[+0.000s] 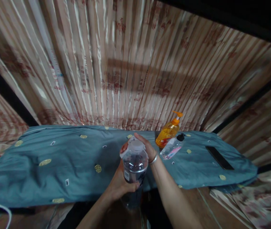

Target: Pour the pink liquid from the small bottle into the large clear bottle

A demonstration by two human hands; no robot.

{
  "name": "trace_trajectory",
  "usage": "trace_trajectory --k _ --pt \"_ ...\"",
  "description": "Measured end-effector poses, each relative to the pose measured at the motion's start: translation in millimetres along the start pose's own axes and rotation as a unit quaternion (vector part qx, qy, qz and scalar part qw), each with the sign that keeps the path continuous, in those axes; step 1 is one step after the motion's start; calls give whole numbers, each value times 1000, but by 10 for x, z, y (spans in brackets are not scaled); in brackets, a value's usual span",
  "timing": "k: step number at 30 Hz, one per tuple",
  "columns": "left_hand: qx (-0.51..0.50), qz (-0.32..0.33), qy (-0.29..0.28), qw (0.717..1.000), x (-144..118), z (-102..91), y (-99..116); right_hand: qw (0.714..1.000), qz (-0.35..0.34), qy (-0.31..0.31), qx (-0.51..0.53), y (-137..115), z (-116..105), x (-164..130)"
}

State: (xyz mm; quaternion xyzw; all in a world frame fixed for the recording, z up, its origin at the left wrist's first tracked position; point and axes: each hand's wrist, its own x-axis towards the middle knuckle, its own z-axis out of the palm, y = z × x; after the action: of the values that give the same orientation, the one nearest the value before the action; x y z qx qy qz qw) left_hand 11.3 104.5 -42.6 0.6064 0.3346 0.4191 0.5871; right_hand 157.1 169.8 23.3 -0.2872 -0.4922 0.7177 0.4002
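Head view shows the left hand (120, 184) wrapped tight around a clear bottle (135, 163), held up in front of a blue cloth (54, 159). Its right hand (142, 144) grips the white cap (135, 144) on top. An orange soap bottle (169, 131) and a small bottle (172, 148) lie near.

Blue-grey cloth with yellow round motifs (54, 159) spread over table; orange pump-top soap bottle (167, 132) upright near far edge, small clear black-capped bottle (172, 148) lying just beside; flat black rectangular object (218, 157) further right; striped beige curtain (126, 70) behind
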Motion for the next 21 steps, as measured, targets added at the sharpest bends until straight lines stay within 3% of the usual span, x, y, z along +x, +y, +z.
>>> trace_trajectory --k 4,10,15,17,18,21 --pt "-60 -11 -34 998 37 24 -38 999 25 -26 9 -61 -38 9" --pt "-76 9 -43 996 156 108 -42 995 -67 4 -69 -293 -94 -172" --pt "-63 12 -34 997 229 139 -124 974 -116 43 -189 -367 -183 -239" --pt "-36 5 -13 999 258 115 -198 941 -153 75 -291 -379 -172 -282" --pt "-22 0 3 1000 275 98 -236 910 -180 94 -362 -380 -148 -306" --pt "27 -7 54 998 328 51 -325 759 -261 143 -579 -339 -29 -360"
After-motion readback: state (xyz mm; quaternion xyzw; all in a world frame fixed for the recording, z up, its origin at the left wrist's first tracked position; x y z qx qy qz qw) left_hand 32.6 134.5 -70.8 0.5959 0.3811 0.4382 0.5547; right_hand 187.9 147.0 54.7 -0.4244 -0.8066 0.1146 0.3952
